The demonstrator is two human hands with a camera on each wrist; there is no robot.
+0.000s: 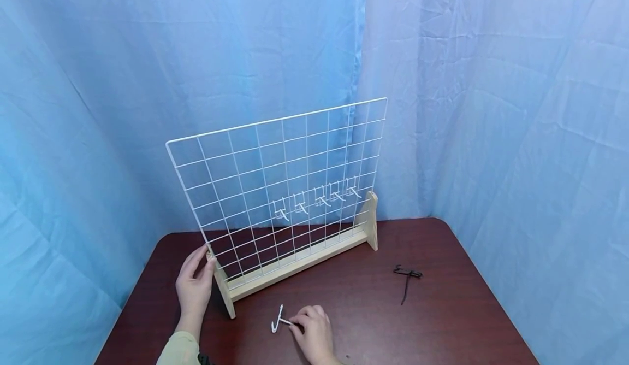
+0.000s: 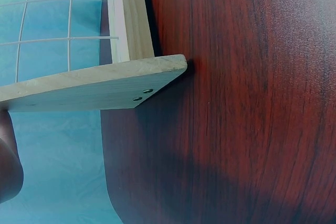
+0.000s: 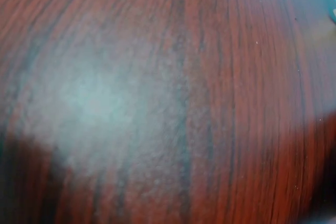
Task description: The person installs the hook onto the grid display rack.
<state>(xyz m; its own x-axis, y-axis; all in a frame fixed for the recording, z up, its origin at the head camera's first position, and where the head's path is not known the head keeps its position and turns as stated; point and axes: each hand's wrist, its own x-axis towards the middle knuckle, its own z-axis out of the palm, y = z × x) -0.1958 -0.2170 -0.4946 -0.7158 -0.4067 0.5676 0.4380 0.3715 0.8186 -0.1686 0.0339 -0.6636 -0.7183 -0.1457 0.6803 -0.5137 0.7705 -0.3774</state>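
Observation:
A white wire grid panel [image 1: 257,127] stands tilted in a pale wooden base [image 1: 300,266]. My left hand [image 1: 193,288] grips the left edge of this rack, thumb and fingers at the top of the wooden end piece [image 2: 94,87]. Between the thumb and fingertips of my right hand [image 1: 316,332] is the prong of a white wire hook [image 1: 278,319], its crossbar pointing away to the left, low over the table in front of the rack. Several white hooks [image 1: 282,213] hang in a row on the grid, toward its right half. The right wrist view shows only blurred tabletop.
A black wire hook [image 1: 408,272] lies on the dark red wood-grain table [image 1: 442,310], right of the rack. The table's rounded far edge runs close behind the rack. Blue curtains [image 1: 530,108] hang around the back and sides.

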